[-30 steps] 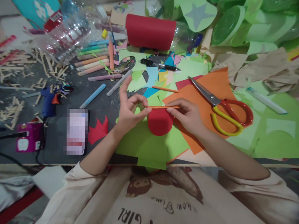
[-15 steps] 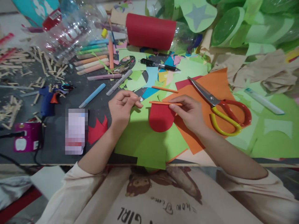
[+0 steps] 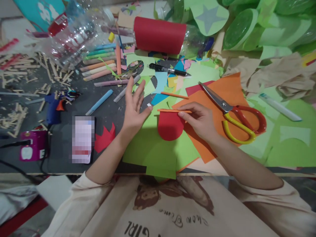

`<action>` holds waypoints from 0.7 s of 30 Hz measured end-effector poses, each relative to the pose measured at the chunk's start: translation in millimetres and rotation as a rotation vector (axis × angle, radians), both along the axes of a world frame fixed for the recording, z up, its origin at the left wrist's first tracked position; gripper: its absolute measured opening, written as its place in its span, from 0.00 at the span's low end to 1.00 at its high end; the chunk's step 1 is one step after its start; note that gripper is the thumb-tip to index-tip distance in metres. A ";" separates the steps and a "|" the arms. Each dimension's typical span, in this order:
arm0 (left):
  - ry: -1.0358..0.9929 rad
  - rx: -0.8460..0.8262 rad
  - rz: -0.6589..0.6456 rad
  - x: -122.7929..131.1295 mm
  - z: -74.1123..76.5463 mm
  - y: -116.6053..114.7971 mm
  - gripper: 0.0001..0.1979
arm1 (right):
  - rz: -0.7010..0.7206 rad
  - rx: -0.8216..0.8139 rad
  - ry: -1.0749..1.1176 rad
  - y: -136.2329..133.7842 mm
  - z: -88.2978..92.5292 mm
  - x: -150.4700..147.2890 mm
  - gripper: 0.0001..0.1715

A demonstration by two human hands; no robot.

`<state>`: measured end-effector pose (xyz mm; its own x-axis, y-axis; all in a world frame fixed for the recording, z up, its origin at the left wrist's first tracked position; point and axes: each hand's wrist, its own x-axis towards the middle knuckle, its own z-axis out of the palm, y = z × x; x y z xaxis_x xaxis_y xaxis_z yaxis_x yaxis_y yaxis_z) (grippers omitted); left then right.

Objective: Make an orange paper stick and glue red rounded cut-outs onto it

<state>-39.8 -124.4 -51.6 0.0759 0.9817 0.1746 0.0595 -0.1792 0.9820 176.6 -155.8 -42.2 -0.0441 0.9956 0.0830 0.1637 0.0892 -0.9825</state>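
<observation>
My right hand (image 3: 198, 119) pinches a thin orange paper strip (image 3: 168, 110) by its right end. The strip lies along the top edge of a red paper piece (image 3: 171, 126) with a rounded bottom; whether the two are joined I cannot tell. My left hand (image 3: 135, 107) is raised to the left of them, fingers spread, with nothing in it. A tiny white bit shows by its thumb tip. Beneath are green paper sheets (image 3: 158, 158). Another orange strip (image 3: 174, 95) lies just beyond, and an orange sheet (image 3: 202, 151) extends under my right hand.
Scissors (image 3: 223, 104) with red and yellow handles lie on the right. On the left are a phone (image 3: 83, 140), a blue glue gun (image 3: 52, 108) and a purple power block (image 3: 33, 144). Behind stand a red-wrapped bottle (image 3: 160, 34), markers (image 3: 100, 102) and a black pen (image 3: 170, 69).
My left hand has opened from curled fingers to spread ones, reaching slightly farther forward. My right hand keeps its pinch on the orange strip, almost unmoved.
</observation>
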 end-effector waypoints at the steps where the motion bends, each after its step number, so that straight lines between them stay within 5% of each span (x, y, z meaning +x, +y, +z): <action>1: 0.030 -0.005 -0.057 -0.1 0.8 -1.4 0.34 | 0.006 -0.004 0.004 -0.5 0.0 -0.3 0.01; 7: 0.140 -0.209 -0.305 4.8 11.6 -13.6 0.26 | 0.062 -0.020 0.034 -6.1 1.1 -6.1 0.02; 13: 0.230 -0.247 -0.201 7.9 19.7 -13.7 0.13 | 0.071 -0.086 0.097 -4.7 1.8 -5.8 0.05; 21: 0.225 -0.229 -0.201 5.5 23.4 -13.5 0.10 | 0.032 -0.168 0.150 -0.7 5.2 -2.6 0.09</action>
<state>-34.3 -138.0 -28.2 0.2827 0.9550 -0.0902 0.2642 0.0129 0.9644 174.0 -156.5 -37.0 -0.0757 0.9942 -0.0758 0.0143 -0.0749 -0.9971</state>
